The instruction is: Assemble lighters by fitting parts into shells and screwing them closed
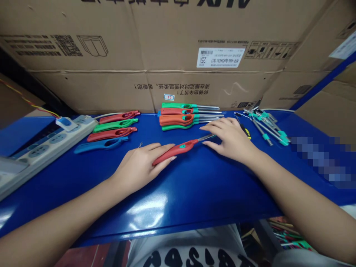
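My left hand [141, 165] is closed round the handle of a red long-nosed lighter [176, 150], which has a teal trigger in its window. The lighter's metal tube points right, into the space between the thumb and fingers of my right hand [230, 139]. Those fingers are apart, with the tube's far end partly hidden by them; I cannot tell whether they touch it. Behind lies a stack of green, red and orange lighters [178, 119] with metal tubes. Left of it, red, green and blue lighter casings [111, 134] without tubes lie in a row.
Loose metal tubes with teal parts [267, 126] lie at the back right, near a yellow and black tool handle [247, 132]. A white power strip [47, 146] runs along the left of the blue table [178, 200]. A large cardboard box [111, 81] stands behind.
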`<move>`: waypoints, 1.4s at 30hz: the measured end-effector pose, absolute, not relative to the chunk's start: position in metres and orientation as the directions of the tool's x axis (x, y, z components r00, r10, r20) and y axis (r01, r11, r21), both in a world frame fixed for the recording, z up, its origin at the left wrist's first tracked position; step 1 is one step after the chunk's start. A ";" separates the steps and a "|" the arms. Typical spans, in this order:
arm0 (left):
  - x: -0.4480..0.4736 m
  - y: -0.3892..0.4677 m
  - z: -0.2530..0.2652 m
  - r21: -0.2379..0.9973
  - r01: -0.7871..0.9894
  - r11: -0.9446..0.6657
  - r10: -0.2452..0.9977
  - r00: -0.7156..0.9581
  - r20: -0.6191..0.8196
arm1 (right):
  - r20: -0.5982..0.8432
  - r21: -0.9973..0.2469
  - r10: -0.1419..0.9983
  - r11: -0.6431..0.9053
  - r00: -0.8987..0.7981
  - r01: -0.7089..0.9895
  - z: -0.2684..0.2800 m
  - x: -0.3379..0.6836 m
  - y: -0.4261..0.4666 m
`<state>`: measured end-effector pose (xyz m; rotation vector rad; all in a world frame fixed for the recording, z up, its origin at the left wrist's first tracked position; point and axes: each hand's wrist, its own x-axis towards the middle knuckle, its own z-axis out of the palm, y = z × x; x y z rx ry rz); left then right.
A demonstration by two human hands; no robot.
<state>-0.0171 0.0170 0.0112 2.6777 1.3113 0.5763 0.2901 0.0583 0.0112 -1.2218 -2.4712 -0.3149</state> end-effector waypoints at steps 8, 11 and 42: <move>-0.017 0.018 0.012 0.298 0.745 -0.597 0.800 0.527 0.285 | 0.345 0.028 0.798 0.518 -0.495 0.855 0.012 0.309 0.071; -0.019 0.019 0.011 0.236 0.753 -0.615 0.784 0.550 0.288 | 0.342 -0.068 0.748 0.624 -0.569 0.779 0.013 0.308 0.069; -0.014 0.018 0.022 0.461 0.603 -0.651 0.753 0.589 0.294 | 0.242 -0.095 0.569 0.820 -0.786 0.564 0.021 0.286 0.048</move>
